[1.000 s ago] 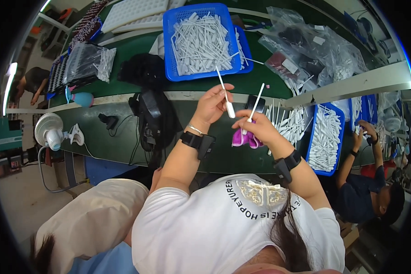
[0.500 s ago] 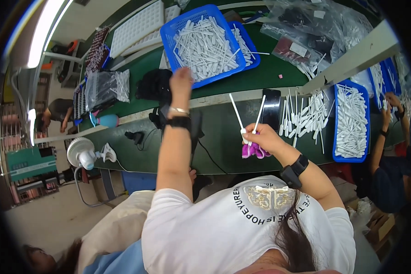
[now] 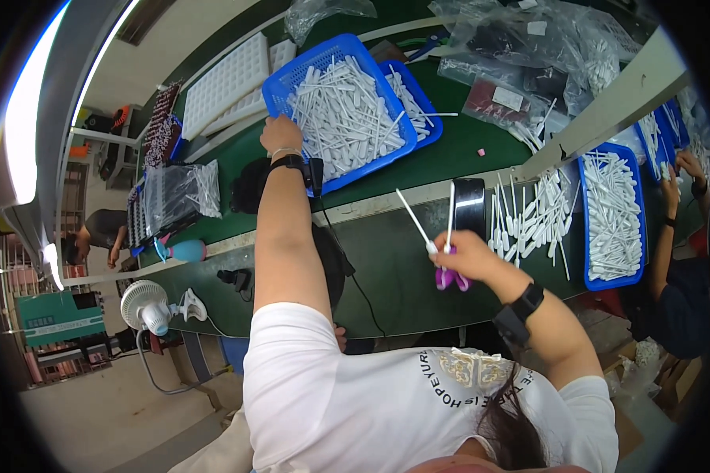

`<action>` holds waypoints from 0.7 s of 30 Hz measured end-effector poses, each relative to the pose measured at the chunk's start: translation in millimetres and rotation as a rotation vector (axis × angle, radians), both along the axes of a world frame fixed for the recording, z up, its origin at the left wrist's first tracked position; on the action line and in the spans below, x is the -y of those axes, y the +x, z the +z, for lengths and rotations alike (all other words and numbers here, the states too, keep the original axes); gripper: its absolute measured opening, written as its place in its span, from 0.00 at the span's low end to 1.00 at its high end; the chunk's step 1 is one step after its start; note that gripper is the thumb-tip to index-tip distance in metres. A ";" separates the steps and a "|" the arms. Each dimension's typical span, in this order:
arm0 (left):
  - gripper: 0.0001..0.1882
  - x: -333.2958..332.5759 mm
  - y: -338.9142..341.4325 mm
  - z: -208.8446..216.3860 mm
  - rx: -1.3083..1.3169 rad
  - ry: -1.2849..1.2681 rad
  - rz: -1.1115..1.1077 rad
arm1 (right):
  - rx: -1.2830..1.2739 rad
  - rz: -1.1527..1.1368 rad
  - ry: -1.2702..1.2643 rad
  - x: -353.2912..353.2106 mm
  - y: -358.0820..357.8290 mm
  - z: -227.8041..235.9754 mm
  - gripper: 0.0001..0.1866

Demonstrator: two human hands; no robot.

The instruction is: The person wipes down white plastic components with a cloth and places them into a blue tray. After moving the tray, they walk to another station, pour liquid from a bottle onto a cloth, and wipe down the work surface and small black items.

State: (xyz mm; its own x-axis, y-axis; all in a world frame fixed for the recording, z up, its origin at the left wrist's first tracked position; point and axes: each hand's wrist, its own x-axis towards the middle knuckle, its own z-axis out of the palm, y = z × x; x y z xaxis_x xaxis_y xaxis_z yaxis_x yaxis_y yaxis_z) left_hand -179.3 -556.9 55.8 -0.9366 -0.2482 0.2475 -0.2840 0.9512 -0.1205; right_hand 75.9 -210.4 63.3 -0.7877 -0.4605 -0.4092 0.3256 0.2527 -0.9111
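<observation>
My left hand (image 3: pixel 280 135) is closed over the left rim of a blue plastic basket (image 3: pixel 379 49). The basket is heaped with thin white sticks (image 3: pixel 343 114) that have thicker ends, and it sits slightly tilted on the green bench. Nearer to me, my right hand (image 3: pixel 469 256) pinches two similar white sticks (image 3: pixel 415 214), their thin ends pointing up and away. Bright purple pieces (image 3: pixel 451 277) hang below the fingers of that hand; their kind I cannot make out.
A second blue basket (image 3: pixel 430 130) stands behind the first. To the right lie loose white sticks (image 3: pixel 532 217), a dark glossy box (image 3: pixel 470 206) and a filled blue tray (image 3: pixel 637 276). A pale post (image 3: pixel 607 110) slants across. Another person's hands (image 3: pixel 678 177) work at far right. A fan (image 3: pixel 146 306) stands left.
My left hand has moved from the basket's near edge to its left rim. My right hand still holds the sticks and purple pieces. The whole view has shifted.
</observation>
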 end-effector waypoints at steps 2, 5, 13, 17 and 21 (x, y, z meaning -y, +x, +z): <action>0.11 1.5 2.9 -0.7 -0.027 0.055 -0.033 | -0.189 0.012 0.148 6.8 -39.1 10.2 0.11; 0.10 9.7 12.2 1.6 -0.081 0.146 -0.093 | -0.373 0.105 0.328 32.0 -119.0 16.0 0.11; 0.07 7.2 74.3 38.5 -0.286 1.171 -0.278 | -0.465 -0.022 0.595 87.0 -233.1 25.6 0.18; 0.05 -11.6 111.7 82.4 -0.492 1.527 -0.267 | -0.551 -0.207 0.428 90.9 -217.5 32.6 0.23; 0.06 -34.0 147.5 92.1 -0.439 1.833 -0.186 | -0.536 -0.002 0.107 86.6 -142.8 63.1 0.22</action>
State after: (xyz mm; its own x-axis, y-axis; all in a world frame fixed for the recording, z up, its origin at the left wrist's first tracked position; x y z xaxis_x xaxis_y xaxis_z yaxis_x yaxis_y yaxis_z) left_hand -31.8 -522.9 147.9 -0.9313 -0.3632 0.0272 0.0980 -0.1780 0.9791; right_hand -67.0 -297.0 126.4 -0.8997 -0.4364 0.0056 -0.1770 0.3533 -0.9186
